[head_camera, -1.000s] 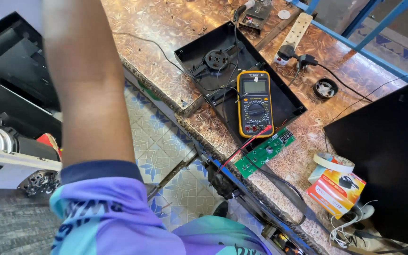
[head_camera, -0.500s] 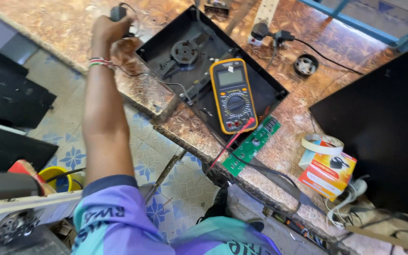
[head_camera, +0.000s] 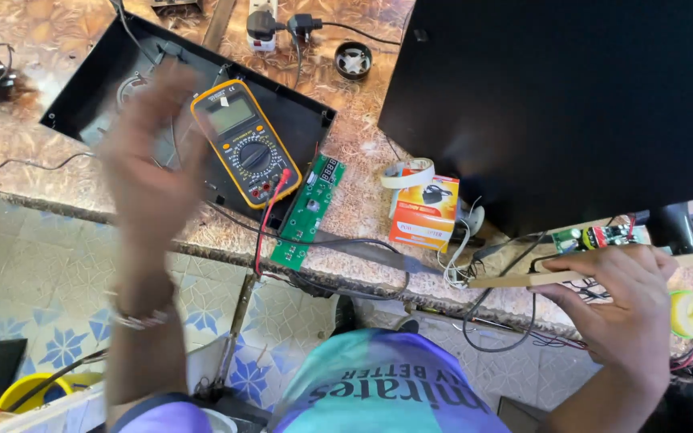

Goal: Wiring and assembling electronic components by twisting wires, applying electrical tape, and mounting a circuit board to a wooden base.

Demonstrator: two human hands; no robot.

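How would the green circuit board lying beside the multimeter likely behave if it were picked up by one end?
The green circuit board looks thin and flat, so probably stiff and light. Its exposed components suggest fragility. The red lead crossing beside it might snag.

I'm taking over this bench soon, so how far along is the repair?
Done: the black casing lies open and the green circuit board is out on the counter. In hand: the right hand holds a thin wooden strip; the blurred left hand is empty. Left: the meter lies unused, nothing reassembled.

Bright daylight, sharp overall, but the left hand [head_camera: 150,172] is motion-blurred.
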